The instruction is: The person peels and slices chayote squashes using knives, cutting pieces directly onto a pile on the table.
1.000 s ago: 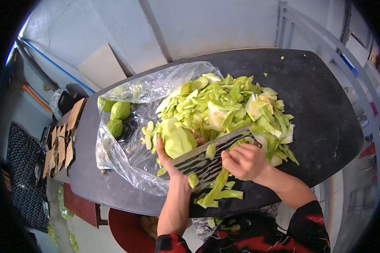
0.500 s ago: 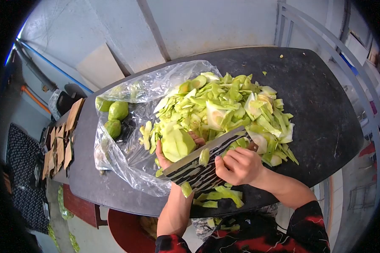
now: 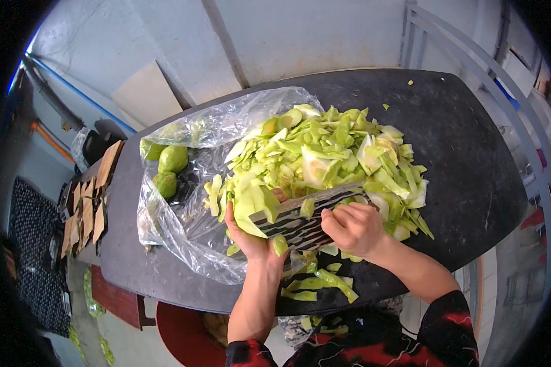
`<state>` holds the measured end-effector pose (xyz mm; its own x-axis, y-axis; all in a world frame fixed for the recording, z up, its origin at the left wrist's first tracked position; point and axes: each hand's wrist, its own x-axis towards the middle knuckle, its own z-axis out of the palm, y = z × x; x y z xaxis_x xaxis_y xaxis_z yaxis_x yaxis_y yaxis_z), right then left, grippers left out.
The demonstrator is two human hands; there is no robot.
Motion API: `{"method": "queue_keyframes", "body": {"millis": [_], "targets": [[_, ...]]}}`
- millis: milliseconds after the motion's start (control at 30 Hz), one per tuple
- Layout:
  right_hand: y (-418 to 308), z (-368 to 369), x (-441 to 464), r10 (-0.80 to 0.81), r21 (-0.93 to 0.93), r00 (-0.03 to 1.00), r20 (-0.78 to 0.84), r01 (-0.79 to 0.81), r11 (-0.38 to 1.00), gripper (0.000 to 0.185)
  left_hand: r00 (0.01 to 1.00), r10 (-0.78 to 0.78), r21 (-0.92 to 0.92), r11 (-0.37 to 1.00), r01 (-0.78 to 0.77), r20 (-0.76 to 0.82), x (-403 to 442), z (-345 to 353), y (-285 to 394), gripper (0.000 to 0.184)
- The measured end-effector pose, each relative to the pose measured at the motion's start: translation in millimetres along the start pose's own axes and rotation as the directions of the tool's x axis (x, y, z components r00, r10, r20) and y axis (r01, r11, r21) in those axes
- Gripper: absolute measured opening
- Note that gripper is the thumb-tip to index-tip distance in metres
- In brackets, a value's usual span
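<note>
My left hand (image 3: 249, 235) cups a pale green, partly peeled fruit (image 3: 251, 202) with flat cut faces; I cannot tell its exact kind. In my right hand (image 3: 355, 228) is the handle of a broad cleaver (image 3: 297, 229), its blade marked with dark and light stripes. The blade's far end lies against the fruit's lower right side. Small green bits cling to the blade. Behind both hands rises a large heap of green peelings and slices (image 3: 330, 147), some pale with brownish centres.
Several whole green fruits (image 3: 173, 159) sit in a clear plastic bag (image 3: 208, 257) on the dark table (image 3: 465, 171). Loose peel strips (image 3: 333, 284) lie by the near edge. A red tub (image 3: 183, 339) stands below. A metal railing (image 3: 502, 79) runs at the right.
The cleaver has shifted right and turned more level, uncovering my left palm. The fruit has tilted slightly in my left hand. My right hand has moved a little right and up.
</note>
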<state>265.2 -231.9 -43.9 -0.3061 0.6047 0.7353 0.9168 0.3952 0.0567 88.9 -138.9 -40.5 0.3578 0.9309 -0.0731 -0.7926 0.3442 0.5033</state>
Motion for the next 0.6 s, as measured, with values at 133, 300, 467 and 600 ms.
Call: {"method": "queue_keyframes", "body": {"millis": [133,300,467,600], "targets": [[10.2,-0.1,1.9,0.067,0.059,0.998,-0.017,-0.066,0.996,0.01,1.0,0.008,-0.099,0.995,-0.007,0.014,-2.9,9.8,2.1,0.062],[4.8,-14.2,7.1,0.05,0.098,0.999,0.003,-0.05,0.994,0.01,0.993,-0.081,-0.087,0.992,0.088,0.086,-6.9,14.5,2.5,0.065],[-5.7,-25.8,8.9,0.001,0.076,0.999,-0.044,0.002,0.997,0.01,0.979,-0.129,-0.014,0.991,0.133,0.159,-12.9,11.5,-2.1,0.07],[21.2,-9.4,9.5,0.17,0.028,0.985,-0.02,-0.169,0.985,0.01,0.943,-0.216,-0.133,0.958,0.255,0.253,-19.2,6.6,-7.0,0.076]]}}
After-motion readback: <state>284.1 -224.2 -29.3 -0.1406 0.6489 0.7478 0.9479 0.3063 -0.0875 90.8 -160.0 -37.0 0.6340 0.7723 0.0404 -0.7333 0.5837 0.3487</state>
